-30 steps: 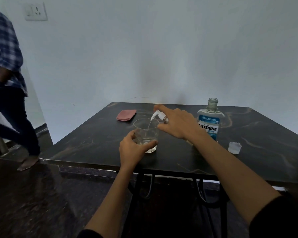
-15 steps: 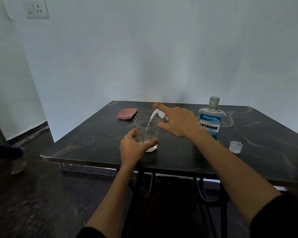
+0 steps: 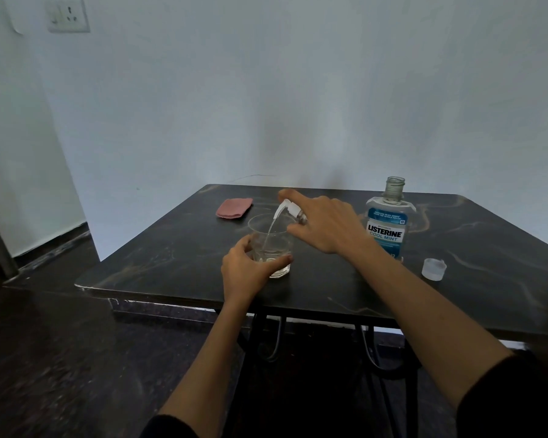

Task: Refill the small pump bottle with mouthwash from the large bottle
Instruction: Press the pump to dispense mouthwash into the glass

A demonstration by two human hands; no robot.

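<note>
My right hand was wrapped around the small pump bottle, forefinger laid along the top of its white pump head, its spout over the glass that my left hand held low, thumb and fingers curled round it near the middle of the table; I judged the bottle light, smooth and slippery if wet, best held round the body; the large bottle stood uncapped just right of my hand, probably heavy, better gripped round its waist, its cap nearer and further right
</note>
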